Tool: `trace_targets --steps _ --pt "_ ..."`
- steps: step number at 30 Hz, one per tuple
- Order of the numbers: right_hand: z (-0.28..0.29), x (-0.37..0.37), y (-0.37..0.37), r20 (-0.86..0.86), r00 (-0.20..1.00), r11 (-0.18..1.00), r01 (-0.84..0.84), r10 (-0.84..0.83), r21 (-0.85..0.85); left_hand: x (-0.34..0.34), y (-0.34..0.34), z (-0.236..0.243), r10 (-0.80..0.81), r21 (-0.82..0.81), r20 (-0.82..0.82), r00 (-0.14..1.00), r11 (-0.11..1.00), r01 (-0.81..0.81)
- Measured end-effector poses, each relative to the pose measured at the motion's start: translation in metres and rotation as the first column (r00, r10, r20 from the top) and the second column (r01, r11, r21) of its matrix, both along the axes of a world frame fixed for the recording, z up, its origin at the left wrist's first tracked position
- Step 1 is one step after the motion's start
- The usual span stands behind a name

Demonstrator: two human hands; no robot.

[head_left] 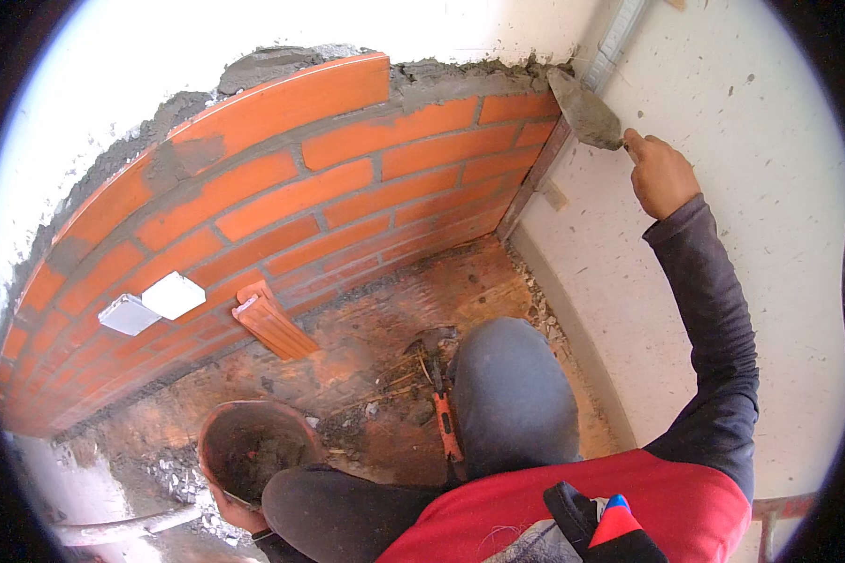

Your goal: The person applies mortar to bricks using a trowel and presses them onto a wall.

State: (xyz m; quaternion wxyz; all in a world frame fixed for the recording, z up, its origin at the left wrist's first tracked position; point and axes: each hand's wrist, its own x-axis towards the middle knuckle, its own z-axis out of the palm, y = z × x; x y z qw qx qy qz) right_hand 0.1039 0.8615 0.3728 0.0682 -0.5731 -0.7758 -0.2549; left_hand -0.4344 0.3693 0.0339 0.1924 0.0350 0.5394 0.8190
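Observation:
My right hand point(662, 174) is raised at the upper right and grips the handle of a mortar-smeared trowel point(587, 114). The trowel's blade touches the grey mortar on top of the orange brick wall point(347, 188), at the corner where it meets the white wall point(770, 281). My left hand point(227, 507) is low at the lower left, its fingers closed on the rim of a round reddish bucket point(253, 446) with dark mortar inside. Much of that hand is hidden under the bucket.
A loose ribbed orange brick point(272, 324) leans against the foot of the wall. Two white boxes point(150, 305) sit on the wall's left part. An orange-handled tool point(447, 422) lies on the dirty floor beside my grey-clad knee point(512, 394). Rubble lies at the lower left.

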Motion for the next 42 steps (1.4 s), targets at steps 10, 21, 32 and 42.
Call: trace_targets --steps 10,21,32,42 --pt "-0.048 -0.001 -0.011 -0.438 0.898 0.977 -0.125 0.037 -0.174 0.005 0.001 0.017 0.004 -0.054 0.021 1.000 0.999 -0.003" --pt "0.069 -0.019 -0.002 -0.339 0.940 0.892 -0.175 0.026 -0.417 0.001 -0.002 0.004 0.065 -0.154 -0.098 0.993 0.985 -0.080" --pt "0.059 -0.002 0.010 -0.019 0.980 0.949 -0.195 0.197 -0.249 0.008 -0.004 0.013 -0.009 0.030 0.008 1.000 1.000 0.009" --pt "0.085 -0.014 -0.003 -0.028 0.990 0.919 -0.137 0.136 -0.370 0.021 0.009 0.033 0.034 0.054 0.055 0.998 0.998 -0.037"
